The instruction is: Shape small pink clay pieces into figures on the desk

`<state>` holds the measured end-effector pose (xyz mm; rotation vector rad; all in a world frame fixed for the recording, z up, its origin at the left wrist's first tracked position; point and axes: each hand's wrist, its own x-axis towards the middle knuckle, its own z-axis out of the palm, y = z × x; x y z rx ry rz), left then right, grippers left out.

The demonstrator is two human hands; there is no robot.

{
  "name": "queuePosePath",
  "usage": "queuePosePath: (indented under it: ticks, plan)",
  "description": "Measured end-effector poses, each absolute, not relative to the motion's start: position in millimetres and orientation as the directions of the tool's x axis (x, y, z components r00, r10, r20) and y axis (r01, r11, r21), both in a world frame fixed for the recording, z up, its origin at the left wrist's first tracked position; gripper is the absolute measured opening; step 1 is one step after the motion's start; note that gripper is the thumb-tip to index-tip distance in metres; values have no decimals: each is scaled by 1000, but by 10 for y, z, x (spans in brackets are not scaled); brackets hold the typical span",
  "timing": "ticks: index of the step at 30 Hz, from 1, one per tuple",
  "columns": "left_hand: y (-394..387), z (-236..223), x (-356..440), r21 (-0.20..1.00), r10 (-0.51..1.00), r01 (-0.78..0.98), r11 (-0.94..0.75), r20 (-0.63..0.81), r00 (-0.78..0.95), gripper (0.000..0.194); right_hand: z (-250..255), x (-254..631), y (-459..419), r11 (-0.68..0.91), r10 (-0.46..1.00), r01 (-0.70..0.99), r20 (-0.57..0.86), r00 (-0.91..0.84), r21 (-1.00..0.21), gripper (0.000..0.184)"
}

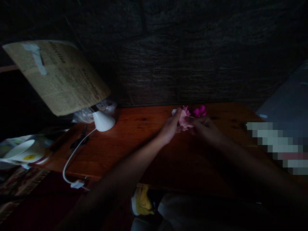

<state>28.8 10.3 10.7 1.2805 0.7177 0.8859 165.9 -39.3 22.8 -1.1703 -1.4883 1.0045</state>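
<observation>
Between my two hands is a pale pink, ruffled artificial flower (184,121), held above the wooden table. My left hand (171,125) grips its left side, thumb up and fingers closed. From the right, my right hand (203,127) pinches its lower edge. A small, darker pink frilly piece (186,110) shows just behind the flower. Beyond my right hand is a bright magenta flower (199,111). Something small and white (174,112) sits by my left fingertips; I cannot make out what it is. Dim light hides some finger detail.
On the left stands a lamp with a newspaper-print shade (69,77) and white base (103,121); its cord (72,157) runs off the table edge. Black scissors (79,141) lie by the cord. A white bucket (29,152) is farther left. A dark brick-patterned wall (154,64) rises behind the table (130,134).
</observation>
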Motion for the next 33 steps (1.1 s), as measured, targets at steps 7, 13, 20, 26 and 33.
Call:
queuePosePath:
  ticks: [7,13,20,26,33]
  plan:
    - [118,134,258,989,885,-138,-54,111,452,61,199,1634,-361,107,989,47,101,-109,-993,56]
    - [77,121,263,989,884,-122,-80,127,449,58,162,1661,-373,72,983,59,61,-174,-996,42]
    - [22,185,265,997,873,-83,1,40,485,59,222,1633,-374,167,968,40,156,-194,-985,34]
    - [41,135,272,987,804,-162,-13,106,586,57,272,1606,-385,232,973,89,229,-33,-969,36]
    - [50,158,277,965,809,-264,-4,158,566,34,268,1615,-366,168,978,75,175,114,-983,53]
